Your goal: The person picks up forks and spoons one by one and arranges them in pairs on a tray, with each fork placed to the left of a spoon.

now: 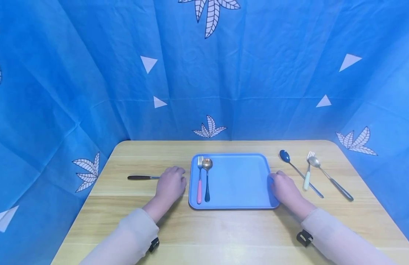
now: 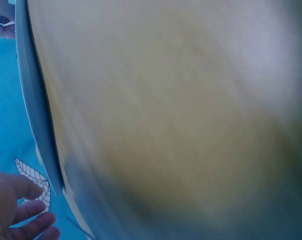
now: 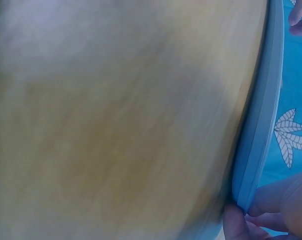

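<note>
The tray [image 1: 239, 182] was light blue and rectangular, with rounded corners and a raised rim, and it lay flat, its long sides running from left to right. A fork [image 1: 199, 186] with pink handle and a spoon [image 1: 207, 184] with dark handle lay side by side in its left part, handles toward the person. The right hand [image 1: 285, 187] pinched its right rim, while the left hand [image 1: 171, 182], fingers relaxed, was just beside its left rim.
</note>
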Action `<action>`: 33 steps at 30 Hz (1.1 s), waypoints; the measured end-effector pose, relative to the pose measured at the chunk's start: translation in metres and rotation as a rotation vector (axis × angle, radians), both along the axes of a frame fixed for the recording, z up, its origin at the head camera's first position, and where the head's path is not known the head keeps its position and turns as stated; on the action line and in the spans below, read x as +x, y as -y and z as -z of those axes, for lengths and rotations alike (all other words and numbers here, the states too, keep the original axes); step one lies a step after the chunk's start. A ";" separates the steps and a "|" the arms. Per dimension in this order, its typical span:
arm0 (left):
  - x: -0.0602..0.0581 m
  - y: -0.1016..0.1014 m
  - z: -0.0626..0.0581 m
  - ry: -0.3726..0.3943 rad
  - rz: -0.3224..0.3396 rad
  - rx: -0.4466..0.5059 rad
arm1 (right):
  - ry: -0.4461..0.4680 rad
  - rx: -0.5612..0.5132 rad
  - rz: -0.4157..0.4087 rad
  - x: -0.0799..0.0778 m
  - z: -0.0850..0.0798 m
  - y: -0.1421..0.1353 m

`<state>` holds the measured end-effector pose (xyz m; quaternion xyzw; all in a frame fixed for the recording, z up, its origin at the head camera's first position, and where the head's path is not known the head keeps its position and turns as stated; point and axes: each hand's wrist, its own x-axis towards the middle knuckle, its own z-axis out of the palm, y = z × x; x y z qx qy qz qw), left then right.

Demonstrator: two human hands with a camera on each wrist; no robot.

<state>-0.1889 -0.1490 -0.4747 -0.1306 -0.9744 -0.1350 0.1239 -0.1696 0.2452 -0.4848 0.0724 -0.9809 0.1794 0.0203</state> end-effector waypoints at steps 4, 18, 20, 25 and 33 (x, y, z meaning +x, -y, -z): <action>-0.002 0.011 -0.001 -0.022 0.001 -0.014 | 0.002 0.004 0.001 -0.001 0.000 0.000; -0.005 0.040 -0.006 0.059 -0.026 -0.050 | 0.022 0.000 0.005 0.000 -0.001 0.003; -0.007 0.046 -0.008 0.087 -0.029 -0.056 | 0.022 0.001 0.004 0.000 -0.001 0.003; -0.010 0.059 -0.009 0.133 -0.024 -0.071 | 0.027 0.005 0.010 0.000 -0.001 0.003; -0.014 0.074 -0.007 0.144 0.014 -0.124 | 0.028 0.010 0.013 0.000 0.001 0.003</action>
